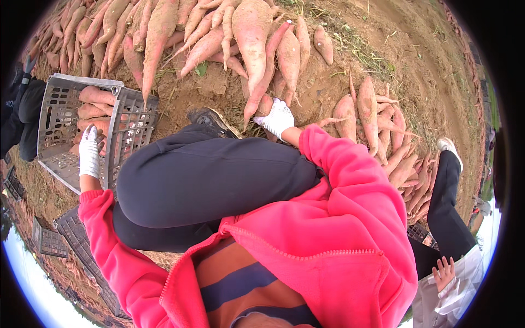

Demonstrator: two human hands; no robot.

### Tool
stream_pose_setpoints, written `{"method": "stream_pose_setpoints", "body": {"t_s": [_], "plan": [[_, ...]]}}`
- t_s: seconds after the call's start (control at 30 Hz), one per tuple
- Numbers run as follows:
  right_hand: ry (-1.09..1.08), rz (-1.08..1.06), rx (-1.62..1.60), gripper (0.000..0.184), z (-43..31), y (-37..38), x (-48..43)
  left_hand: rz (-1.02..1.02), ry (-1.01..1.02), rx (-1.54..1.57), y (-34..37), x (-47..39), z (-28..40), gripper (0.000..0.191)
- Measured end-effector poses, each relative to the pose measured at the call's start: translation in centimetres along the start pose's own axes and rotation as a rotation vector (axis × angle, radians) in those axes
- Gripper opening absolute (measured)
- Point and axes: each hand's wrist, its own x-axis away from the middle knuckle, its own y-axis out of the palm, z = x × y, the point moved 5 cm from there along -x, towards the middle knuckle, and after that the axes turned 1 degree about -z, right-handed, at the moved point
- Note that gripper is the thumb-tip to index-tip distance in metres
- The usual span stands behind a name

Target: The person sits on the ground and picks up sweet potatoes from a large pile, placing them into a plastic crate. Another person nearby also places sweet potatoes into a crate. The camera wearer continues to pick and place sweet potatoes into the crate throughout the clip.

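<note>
My left hand (91, 151), in a white work glove, reaches into a grey plastic crate (78, 82) at the left and lies against sweet potatoes (97, 95) inside it. Whether its fingers grip one, I cannot tell. My right hand (275, 119), also gloved in white, is down at the near edge of a long heap of sweet potatoes (252, 35), its fingers around a sweet potato (264, 105) that is partly hidden by the glove and by its neighbours. A long, thin, curved sweet potato (268, 67) lies just beside these fingers.
More sweet potatoes (368, 110) lie in a row on the soil to the right. A co-worker's leg (445, 192) and bare hand (444, 272) show at the far right; another person (30, 115) is beyond the crate. Further dark crates (51, 242) stand at lower left.
</note>
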Motion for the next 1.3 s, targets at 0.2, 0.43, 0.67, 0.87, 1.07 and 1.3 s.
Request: {"method": "stream_pose_setpoints", "body": {"t_s": [0.2, 0.43, 0.67, 0.87, 1.07, 1.3], "plan": [[-0.068, 0.048, -0.662, 0.07, 7.7, -5.2, 2.1, -0.055, 0.343, -0.634, 4.2, 8.8, 4.3, 0.045], [0.019, 0.223, -1.813, 0.056, 15.8, -13.8, 5.0, -0.111, 0.406, -0.744, 5.6, 8.4, 4.6, 0.045], [0.299, 0.283, -2.04, 0.06, 16.6, -15.6, 2.1, -0.201, 0.304, -0.835, 5.6, 8.4, 3.1, 0.058], [-0.253, 0.385, -1.539, 0.054, 14.2, -19.2, 2.3, -0.064, 0.477, -0.837, 5.6, 10.2, 4.4, 0.039], [-0.724, 0.626, -0.735, 0.068, 2.2, -26.9, 8.0, -0.241, 0.341, -0.122, 11.5, 12.2, 12.9, 0.033], [-1.552, 0.763, -0.039, 0.056, -20.7, -25.1, 10.0, -1.114, -0.132, 0.442, 27.1, 17.6, 23.8, 0.074]]}}
